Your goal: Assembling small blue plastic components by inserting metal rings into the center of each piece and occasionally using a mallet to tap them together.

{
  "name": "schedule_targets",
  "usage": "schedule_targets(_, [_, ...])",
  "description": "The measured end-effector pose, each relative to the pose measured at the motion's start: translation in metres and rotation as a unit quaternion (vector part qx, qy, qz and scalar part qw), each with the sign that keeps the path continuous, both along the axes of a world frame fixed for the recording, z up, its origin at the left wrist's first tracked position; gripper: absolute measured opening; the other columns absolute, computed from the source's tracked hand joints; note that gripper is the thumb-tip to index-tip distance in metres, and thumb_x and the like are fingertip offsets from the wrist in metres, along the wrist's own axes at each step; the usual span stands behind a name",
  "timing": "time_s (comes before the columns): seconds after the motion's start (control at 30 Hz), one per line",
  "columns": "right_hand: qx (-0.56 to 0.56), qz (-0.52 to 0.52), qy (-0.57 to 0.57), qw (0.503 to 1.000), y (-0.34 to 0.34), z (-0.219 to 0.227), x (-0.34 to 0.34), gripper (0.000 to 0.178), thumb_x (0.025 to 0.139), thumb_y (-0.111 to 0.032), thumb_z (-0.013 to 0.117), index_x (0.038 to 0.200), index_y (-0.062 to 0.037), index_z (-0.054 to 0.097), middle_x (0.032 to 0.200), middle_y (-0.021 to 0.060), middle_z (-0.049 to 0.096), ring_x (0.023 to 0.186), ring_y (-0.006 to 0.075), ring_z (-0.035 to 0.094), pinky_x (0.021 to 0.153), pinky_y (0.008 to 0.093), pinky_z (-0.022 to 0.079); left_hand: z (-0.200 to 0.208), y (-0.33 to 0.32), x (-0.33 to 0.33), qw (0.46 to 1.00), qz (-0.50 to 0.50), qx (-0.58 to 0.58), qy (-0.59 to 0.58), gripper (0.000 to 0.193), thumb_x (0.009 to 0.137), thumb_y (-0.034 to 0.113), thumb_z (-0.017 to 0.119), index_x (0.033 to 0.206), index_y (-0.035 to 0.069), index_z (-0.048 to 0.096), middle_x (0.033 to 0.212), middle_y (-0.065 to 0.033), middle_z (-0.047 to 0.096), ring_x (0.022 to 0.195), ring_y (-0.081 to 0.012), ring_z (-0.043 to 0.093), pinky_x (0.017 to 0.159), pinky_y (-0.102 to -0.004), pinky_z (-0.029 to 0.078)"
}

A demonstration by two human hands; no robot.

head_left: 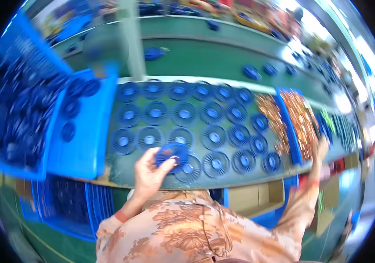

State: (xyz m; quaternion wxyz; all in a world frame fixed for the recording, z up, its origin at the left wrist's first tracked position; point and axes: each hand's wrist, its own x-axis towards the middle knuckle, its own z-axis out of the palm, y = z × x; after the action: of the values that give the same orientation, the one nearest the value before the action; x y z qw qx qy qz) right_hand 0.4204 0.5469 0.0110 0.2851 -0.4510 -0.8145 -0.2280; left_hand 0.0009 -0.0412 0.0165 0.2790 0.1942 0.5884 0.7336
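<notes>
My left hand (148, 173) pinches a round blue slotted plastic disc (168, 165) at its edge, thumb on top. A small copper-coloured piece shows near the thumb. The held disc partly covers other blue slotted discs (184, 113), which lie flat in rows on the green worktable (119, 170). My right arm reaches far to the right. My right hand (322, 148) is at the right side of a blue bin (279, 105) full of copper-coloured strips (296, 118). Its fingers are blurred, and I cannot tell whether they hold anything. A dark narrow shape runs up from that hand.
A pile of copper-coloured pieces (271, 114) lies left of the bin. At the left stand a blue crate (42, 168) heaped with blue parts and a blue tray (80, 153) with several discs. Beyond a post (131, 44), a green conveyor (196, 61) carries blue parts. A cardboard box (257, 199) sits below the table.
</notes>
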Motion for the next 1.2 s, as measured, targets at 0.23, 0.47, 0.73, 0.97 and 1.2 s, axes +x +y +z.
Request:
schedule_targets(0.23, [-0.121,-0.081,0.177,0.973,-0.088,0.047,-0.069,0.04,0.089,-0.031,0.059,0.115,-0.0017,0.067,0.109,0.0263,0.066,0.104,0.0408,0.062,0.092,0.0479,0.048,-0.016,-0.013,-0.004,0.996,0.062,-0.023,0.064,0.023,0.095,0.0,0.069,0.116,-0.001,0.062,0.105,-0.0056,0.068,0.091,-0.0126,0.067,0.077,-0.0276,0.058])
schedule_targets(0.47, [-0.427,0.077,0.408,0.804,-0.284,0.021,-0.075,0.022,0.099,-0.031,0.063,0.093,-0.0102,0.06,0.079,-0.005,0.056,0.071,0.006,0.052,0.063,0.0252,0.042,-0.023,0.002,-0.003,0.998,0.028,-0.015,0.06,0.023,0.096,0.002,0.07,0.117,0.001,0.062,0.104,-0.0052,0.069,0.089,-0.0106,0.066,0.082,-0.0253,0.054])
schedule_targets(0.73, [-0.523,0.007,0.503,0.688,-0.401,-0.015,-0.092,0.026,0.106,-0.031,0.057,0.119,-0.0084,0.06,0.072,-0.0081,0.044,0.056,0.0027,0.04,0.049,0.0218,0.032,-0.016,0.029,0.002,0.995,-0.076,-0.011,0.069,0.02,0.095,0.004,0.072,0.113,0.001,0.062,0.101,-0.0046,0.068,0.086,-0.0104,0.065,0.076,-0.0253,0.056])
schedule_targets(0.97, [-0.421,-0.028,0.289,0.86,-0.379,-0.022,-0.078,0.029,0.105,-0.025,0.058,0.125,-0.0051,0.06,0.068,0.0065,0.053,0.059,0.0158,0.055,0.056,0.0331,0.044,-0.016,0.038,0.011,0.994,-0.093,-0.008,0.049,0.021,0.095,0.006,0.073,0.112,0.001,0.062,0.101,-0.0037,0.068,0.086,-0.0093,0.064,0.077,-0.0249,0.056])
schedule_targets(1.2, [-0.461,-0.079,0.196,0.862,-0.388,0.002,-0.073,0.03,0.102,-0.019,0.06,0.128,-0.0031,0.058,0.073,0.0207,0.057,0.065,0.0293,0.06,0.063,0.04,0.048,-0.02,0.035,0.011,0.997,-0.068,-0.018,0.034,0.021,0.095,0.005,0.073,0.112,0.001,0.062,0.101,-0.0041,0.068,0.086,-0.0091,0.063,0.078,-0.0251,0.055])
